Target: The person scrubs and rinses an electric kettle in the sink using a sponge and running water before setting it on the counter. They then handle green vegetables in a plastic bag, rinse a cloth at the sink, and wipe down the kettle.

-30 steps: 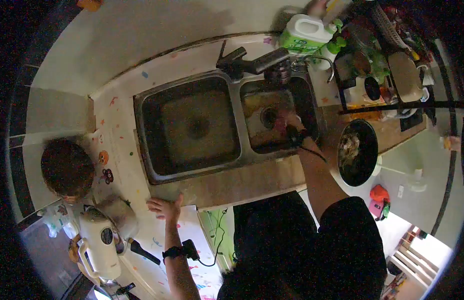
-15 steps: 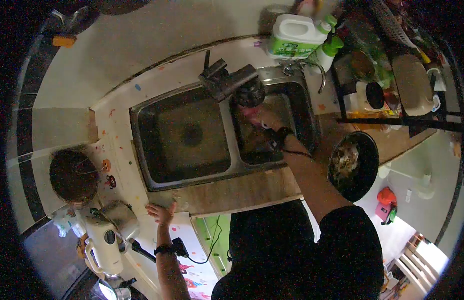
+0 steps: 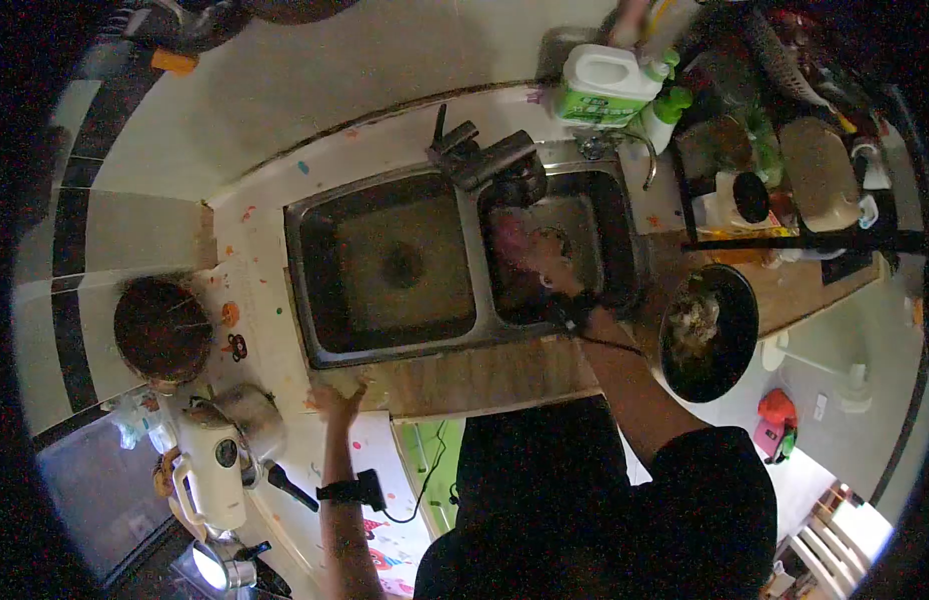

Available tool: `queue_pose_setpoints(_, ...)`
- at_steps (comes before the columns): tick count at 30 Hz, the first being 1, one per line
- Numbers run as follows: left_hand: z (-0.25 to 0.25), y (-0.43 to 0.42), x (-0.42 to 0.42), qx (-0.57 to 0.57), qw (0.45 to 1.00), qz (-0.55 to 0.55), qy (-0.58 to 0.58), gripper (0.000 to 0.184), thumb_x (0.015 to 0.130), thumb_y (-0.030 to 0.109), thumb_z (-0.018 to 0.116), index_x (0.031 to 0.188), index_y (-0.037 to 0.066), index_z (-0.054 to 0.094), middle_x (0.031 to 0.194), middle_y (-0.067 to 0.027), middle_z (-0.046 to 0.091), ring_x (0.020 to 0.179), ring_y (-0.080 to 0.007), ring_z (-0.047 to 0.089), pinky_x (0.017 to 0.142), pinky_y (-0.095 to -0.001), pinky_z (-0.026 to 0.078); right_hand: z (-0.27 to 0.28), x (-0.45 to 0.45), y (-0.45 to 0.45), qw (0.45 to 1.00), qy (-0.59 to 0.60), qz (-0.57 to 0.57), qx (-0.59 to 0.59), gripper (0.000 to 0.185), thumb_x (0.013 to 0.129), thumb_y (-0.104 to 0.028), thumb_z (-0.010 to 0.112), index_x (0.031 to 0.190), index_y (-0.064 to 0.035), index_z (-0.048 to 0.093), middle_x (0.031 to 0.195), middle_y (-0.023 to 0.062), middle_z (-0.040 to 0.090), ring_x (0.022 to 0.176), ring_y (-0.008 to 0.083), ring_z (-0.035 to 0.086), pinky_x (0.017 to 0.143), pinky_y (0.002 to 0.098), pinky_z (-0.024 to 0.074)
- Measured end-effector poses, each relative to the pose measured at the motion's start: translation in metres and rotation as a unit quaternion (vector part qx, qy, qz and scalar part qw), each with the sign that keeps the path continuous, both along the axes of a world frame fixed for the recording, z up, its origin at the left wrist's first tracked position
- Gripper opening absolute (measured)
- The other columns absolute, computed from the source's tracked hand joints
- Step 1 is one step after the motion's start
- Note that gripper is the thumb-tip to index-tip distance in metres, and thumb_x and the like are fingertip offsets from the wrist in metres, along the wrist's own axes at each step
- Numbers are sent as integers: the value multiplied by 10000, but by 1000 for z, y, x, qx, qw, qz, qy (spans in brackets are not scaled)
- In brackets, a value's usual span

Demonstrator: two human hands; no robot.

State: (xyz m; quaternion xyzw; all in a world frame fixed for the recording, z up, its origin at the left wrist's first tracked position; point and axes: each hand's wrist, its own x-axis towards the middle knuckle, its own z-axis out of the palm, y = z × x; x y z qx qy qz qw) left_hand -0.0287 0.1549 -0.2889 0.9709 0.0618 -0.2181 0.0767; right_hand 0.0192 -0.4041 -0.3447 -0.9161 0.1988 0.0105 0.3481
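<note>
My right hand (image 3: 555, 272) reaches down into the right basin of the sink (image 3: 472, 250), its fingers closed around a blurred, pinkish, cloth-like thing (image 3: 509, 232) under the faucet (image 3: 495, 165). Just what this thing is cannot be made out. My left hand (image 3: 337, 402) hovers by the counter's front edge, left of the sink, with fingers apart and nothing in them. Each wrist wears a dark band.
A black pan with food remains (image 3: 710, 330) sits right of the sink. Behind stand a white-green jug (image 3: 607, 85) and a pump bottle (image 3: 665, 115). At left are a dark round pot (image 3: 163, 328), a metal pot (image 3: 253, 420) and a cream-coloured appliance (image 3: 207, 475).
My right hand has drawn slightly toward me within the right basin. My left hand stays open near the counter edge, while the whole view has shifted a little.
</note>
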Motion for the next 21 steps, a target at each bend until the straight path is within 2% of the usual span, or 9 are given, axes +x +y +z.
queue_pose_setpoints(3, -36, -80, 17, -236, 921, -208, -230, 865, 701, 485, 644, 1288, -1, 235, 1291, -214, 299, 1101, -347, 413, 872, -452, 354, 52, -17, 5, 995, -79, -46, 42, 428, 767, -184, 604, 1131, -34, 438, 970, 127, 550, 794, 190, 566, 703, 319, 468)
queue_pose_setpoints(5, 106, -229, 31, -519, 837, 113, 129, 693, 726, 433, 640, 1217, 42, 346, 1135, -133, 442, 894, -274, 519, 763, -386, 413, 97, -26, 14, 985, -138, -72, 79, 425, 766, -177, 605, 1129, -33, 436, 963, 125, 551, 789, 188, 567, 698, 319, 469)
queue_pose_setpoints(6, 139, -275, 30, -538, 809, 178, 156, 633, 749, 415, 622, 1206, 59, 367, 1088, -118, 470, 905, -262, 516, 769, -375, 417, 117, -30, 18, 984, -145, -71, 73, 425, 766, -177, 605, 1129, -33, 436, 963, 125, 551, 789, 188, 567, 698, 319, 469)
queue_pose_setpoints(7, 155, -306, 31, -554, 776, 242, 183, 573, 772, 397, 605, 1195, 76, 389, 1042, -104, 498, 916, -250, 513, 776, -364, 421, 151, -37, 28, 940, -183, -71, 278, 390, 755, -152, 615, 1084, -32, 443, 914, 98, 544, 757, 164, 560, 652, 304, 470)
queue_pose_setpoints(8, 138, -326, 38, -622, 715, 218, 234, 536, 789, 400, 578, 1184, 84, 402, 1033, -95, 507, 907, -245, 523, 766, -377, 432, 174, -41, 34, 854, -211, -65, 470, 356, 744, -127, 625, 1039, -30, 450, 865, 72, 537, 725, 140, 552, 606, 289, 471)
queue_pose_setpoints(12, 38, -394, 70, -802, 372, 91, 458, 413, 858, 415, 470, 1139, 112, 454, 1001, -61, 545, 870, -225, 562, 726, -428, 477, 143, -42, 26, 846, -143, -58, 511, 399, 721, -134, 650, 1058, -40, 458, 850, 65, 547, 715, 135, 553, 591, 274, 471)
queue_pose_setpoints(15, 24, -426, 75, -724, 500, 249, 404, 401, 873, 427, 430, 1125, 118, 474, 1023, -60, 554, 853, -234, 580, 684, -444, 495, 149, -50, 9, 838, -95, -66, 533, 428, 705, -139, 666, 1071, -47, 463, 839, 60, 554, 708, 131, 554, 581, 265, 471)
queue_pose_setpoints(17, 45, -424, 66, -721, 529, 188, 406, 386, 876, 401, 428, 1133, 116, 470, 1038, -66, 551, 872, -238, 578, 690, -439, 499, 199, -58, 3, 966, -64, -39, 248, 388, 709, -189, 675, 1029, -24, 530, 856, 79, 589, 708, 128, 570, 594, 261, 472)
queue_pose_setpoints(21, 49, -425, 84, -716, 588, 110, 361, 337, 877, 352, 433, 1104, 108, 476, 1029, -69, 550, 856, -242, 568, 673, -423, 491, 204, -66, -21, 965, -19, -161, 208, 420, 718, -312, 659, 966, 17, 577, 835, 143, 616, 717, 183, 597, 615, 287, 478)
